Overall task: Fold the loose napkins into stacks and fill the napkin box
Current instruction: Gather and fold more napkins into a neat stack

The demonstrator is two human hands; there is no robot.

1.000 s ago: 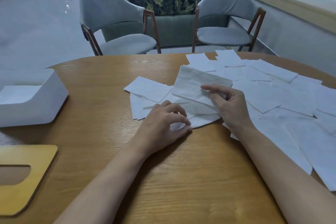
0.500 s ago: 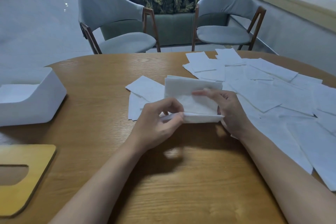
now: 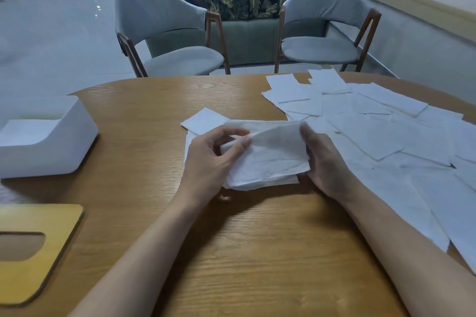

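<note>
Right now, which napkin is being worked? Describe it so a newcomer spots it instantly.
On the wooden table, look mid-table between the left hand and the right hand. Both hands hold the napkin by its ends. Unlike the flat loose sheets spread to its right, it is creased and part-folded.

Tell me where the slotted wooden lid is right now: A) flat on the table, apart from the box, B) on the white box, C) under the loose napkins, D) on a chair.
A: the wooden lid lies flat on the table at the near left, while the white box stands open farther back.
</note>
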